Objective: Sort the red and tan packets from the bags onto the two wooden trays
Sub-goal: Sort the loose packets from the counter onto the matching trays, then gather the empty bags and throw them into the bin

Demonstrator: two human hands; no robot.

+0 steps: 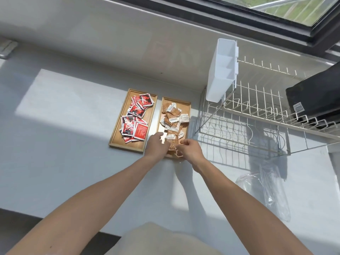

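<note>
Left hand: the left hand [157,144] is at the near end of the right tray, fingers curled around a bunched clump of tan packets [172,142], gripping it from the left side.
Right hand: the right hand [189,149] is closed in a pinch on the same clump from the right; whether a clear bag is still around the packets I cannot tell.
Tan packets: the loose ones [173,115] lie heaped in the middle of the right tray [187,105], one or two lapping the right rim.
Red packets: the red packets [137,116] are spread along the left tray [117,131], all within its rim.
Trays: the two sit side by side on the white table [73,126], nearly touching.
Surroundings: a wire dish rack [257,115] stands just right of the trays; an emptied clear bag [266,192] lies on the table nearer the person.
Progress: sorting looks close to finished, this clump being the last visible batch.
Risk: the clump hangs over the tray's near edge, so letting go there could drop packets onto the table.
Second risk: the heap is already crowding the right rim, and more on top could push some over it.
</note>
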